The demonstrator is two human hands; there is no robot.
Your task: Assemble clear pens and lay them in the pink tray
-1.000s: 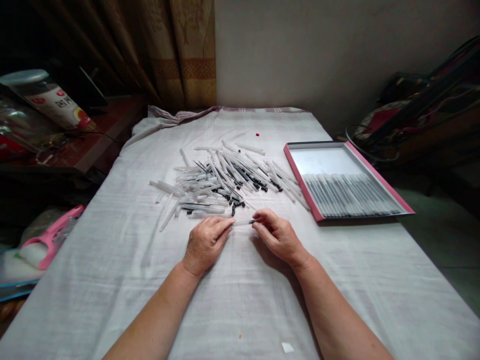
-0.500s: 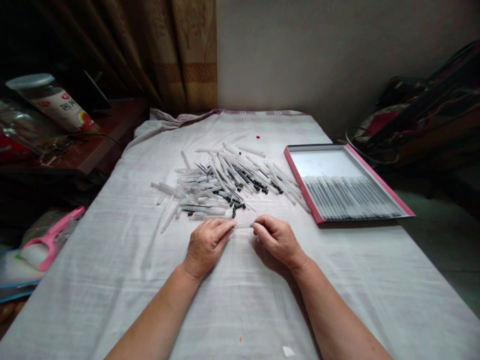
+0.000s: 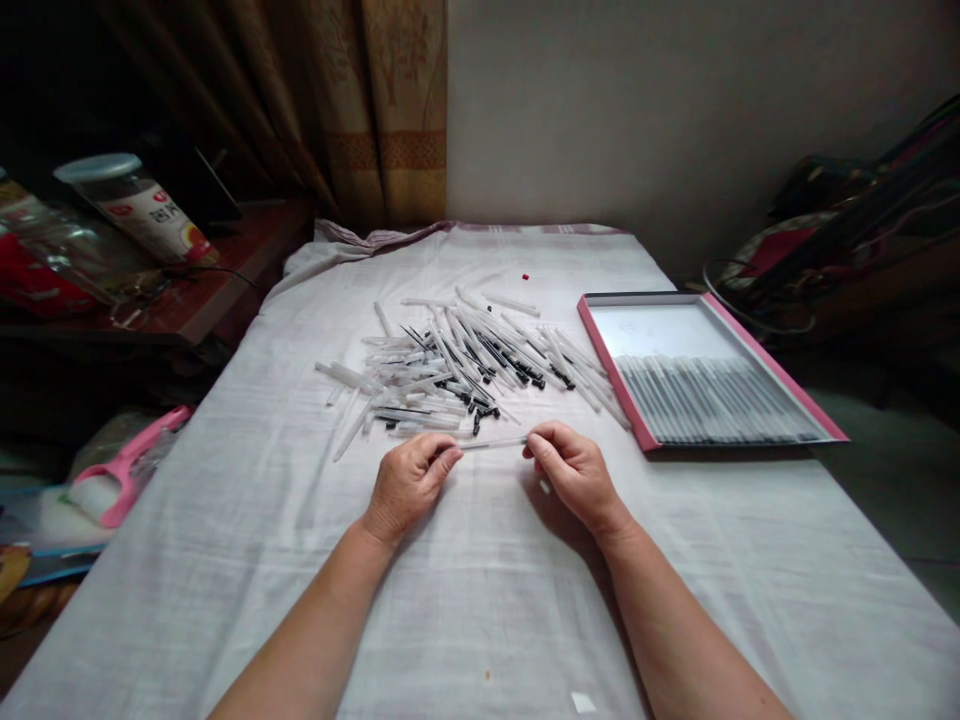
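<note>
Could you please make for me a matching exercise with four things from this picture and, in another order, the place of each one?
Things:
1. box
2. tube
3. red bit
4. lidded jar

Places:
A. on the brown table
B. on the cloth, beyond the pile
C. on the cloth, right of the pile
D. between the left hand and the right hand

Pairs: 1-C, 2-D, 3-B, 4-A

The one view looks from the person's head, forward and down over the bare left hand and bare right hand, both fairly near and central. It faces along the white cloth-covered table toward the brown patterned fabric curtain and plain grey wall.
</note>
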